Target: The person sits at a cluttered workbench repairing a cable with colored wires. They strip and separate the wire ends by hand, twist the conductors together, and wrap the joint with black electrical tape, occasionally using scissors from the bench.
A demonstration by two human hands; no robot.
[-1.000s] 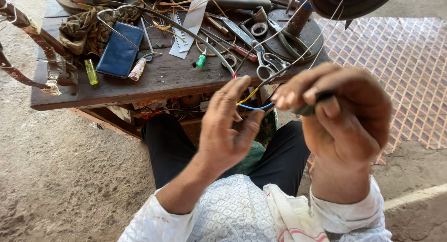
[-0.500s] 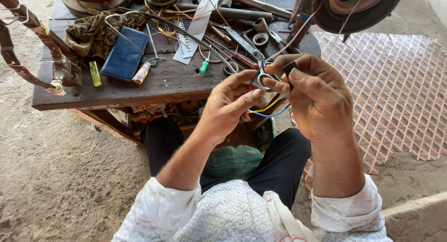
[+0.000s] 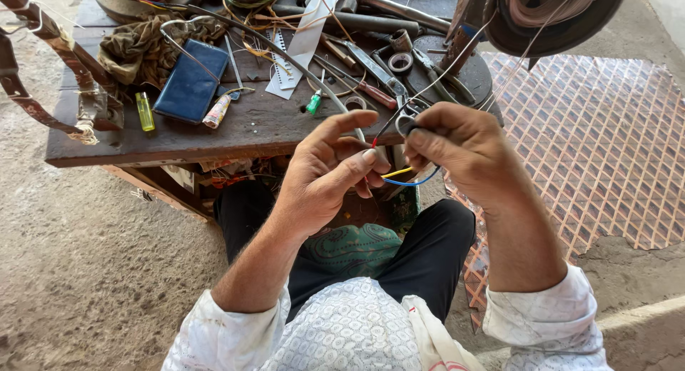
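Low wooden desk (image 3: 214, 139) across the upper half of the frame, dark top, crowded with tools and scrap. Person seated behind it, pale patterned sleeves, dark trousers at lower centre. Copper-coloured diamond mesh sheet (image 3: 606, 150) on the ground at right. Wire spool (image 3: 553, 14) at upper right corner, thin strand running down-left from it toward the hands.

Right hand (image 3: 464, 153) at centre, just right of middle: grip closed, fingers curled tight round a small dark ring-shaped part (image 3: 407, 123) at the fingertips. Left hand (image 3: 328, 175) just beside it, centre: thumb and forefinger drawn narrow, pinching at thin coloured wires (image 3: 403, 177), yellow, blue and a red one, that hang between the two hands, in the air in front of the desk edge. Exactly what the left fingertips hold: cannot tell, partly hidden.

On the desk, upper left: brown rag (image 3: 139, 50), blue wallet (image 3: 191, 89) beside it, yellow-green lighter (image 3: 145, 111) near the front edge. Green-handled screwdriver (image 3: 314, 102) upper centre
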